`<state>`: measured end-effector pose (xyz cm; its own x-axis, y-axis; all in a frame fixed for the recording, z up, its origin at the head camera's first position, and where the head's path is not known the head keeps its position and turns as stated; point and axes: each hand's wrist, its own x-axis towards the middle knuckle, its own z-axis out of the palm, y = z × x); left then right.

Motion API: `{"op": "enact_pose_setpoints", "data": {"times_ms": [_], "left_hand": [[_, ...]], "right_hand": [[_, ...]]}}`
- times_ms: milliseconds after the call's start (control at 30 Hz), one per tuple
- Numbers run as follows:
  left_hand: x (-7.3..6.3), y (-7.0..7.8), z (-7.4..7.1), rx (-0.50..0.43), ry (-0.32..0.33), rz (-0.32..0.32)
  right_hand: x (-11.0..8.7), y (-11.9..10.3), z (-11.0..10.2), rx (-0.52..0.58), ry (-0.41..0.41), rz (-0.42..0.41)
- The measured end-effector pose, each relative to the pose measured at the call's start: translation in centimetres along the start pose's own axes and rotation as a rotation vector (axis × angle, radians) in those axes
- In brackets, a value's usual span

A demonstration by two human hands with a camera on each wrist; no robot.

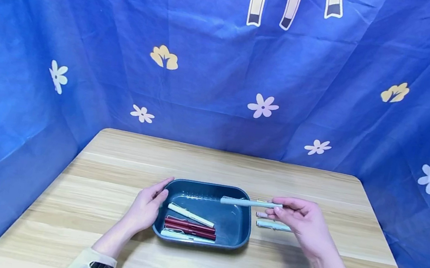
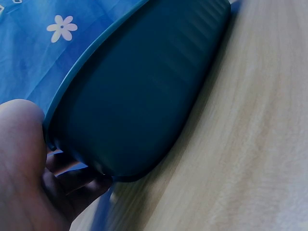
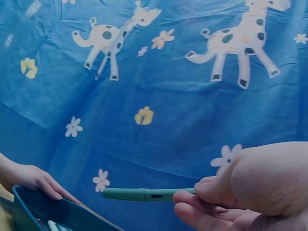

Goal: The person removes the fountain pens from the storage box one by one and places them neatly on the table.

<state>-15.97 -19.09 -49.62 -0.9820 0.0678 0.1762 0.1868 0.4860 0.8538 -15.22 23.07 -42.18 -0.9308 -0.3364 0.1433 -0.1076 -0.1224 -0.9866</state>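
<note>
My right hand pinches a pale green pen by one end, between thumb and fingers. The pen's clip end reaches over the right rim of a dark teal tray. At the tray's left end my left hand grips the wall, thumb by the rim and fingers curled round the outside. Inside, towards the front left, lie a white pen, two dark red pens and a pale mint pen, roughly side by side.
On the table, right of the tray, lies a light blue pen. Behind it a pinkish pen shows, partly hidden by my right hand. A blue patterned cloth hangs round the table's back and sides.
</note>
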Motion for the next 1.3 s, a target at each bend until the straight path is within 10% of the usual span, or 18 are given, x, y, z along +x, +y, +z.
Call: {"op": "enact_pose_setpoints", "data": {"times_ms": [533,1300], "left_hand": [[-0.1,0.2,-0.1,-0.005,0.001,-0.018],[-0.1,0.5,-0.1,0.001,-0.005,-0.023]], "right_hand": [[-3.2,1.2,-4.3,0.097,-0.022,-0.107],[-6.2,5.1,-9.1,0.162,0.041,0.034]]}}
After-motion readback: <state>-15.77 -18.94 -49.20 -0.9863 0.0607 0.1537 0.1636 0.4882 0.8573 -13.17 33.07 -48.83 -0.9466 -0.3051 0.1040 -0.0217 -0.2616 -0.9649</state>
